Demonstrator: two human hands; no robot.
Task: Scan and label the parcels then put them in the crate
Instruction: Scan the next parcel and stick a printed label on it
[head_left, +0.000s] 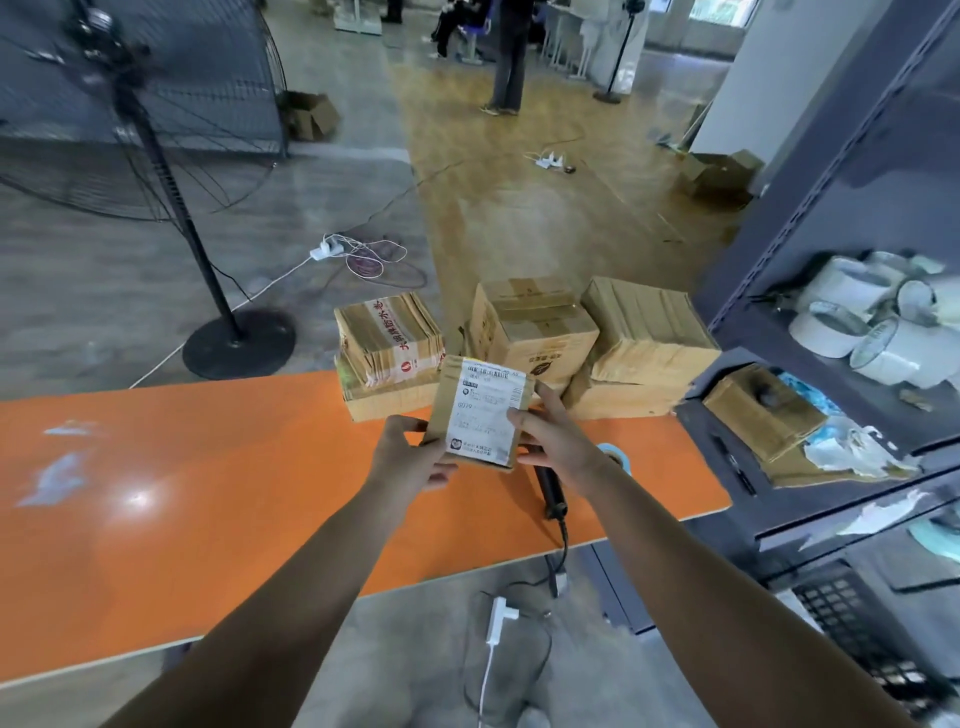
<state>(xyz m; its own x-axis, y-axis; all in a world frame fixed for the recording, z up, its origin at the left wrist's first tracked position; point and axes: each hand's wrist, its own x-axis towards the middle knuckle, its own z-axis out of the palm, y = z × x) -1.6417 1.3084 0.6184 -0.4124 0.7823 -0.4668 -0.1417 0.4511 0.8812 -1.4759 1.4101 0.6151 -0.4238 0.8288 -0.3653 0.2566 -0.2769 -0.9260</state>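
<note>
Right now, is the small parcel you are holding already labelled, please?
Labelled: a white shipping label with a barcode covers the facing side of the small parcel.

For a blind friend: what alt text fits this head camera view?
A person's left hand and right hand hold a small brown cardboard parcel with a white label above an orange table. Stacked brown cardboard boxes stand behind it; a black scanner lies beneath.

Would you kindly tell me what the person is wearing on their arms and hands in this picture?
Nothing that shows: the left hand and right hand are ungloved, both forearms are bare with no sleeves reaching into view, and no watch, wristband or ring is visible.
</note>
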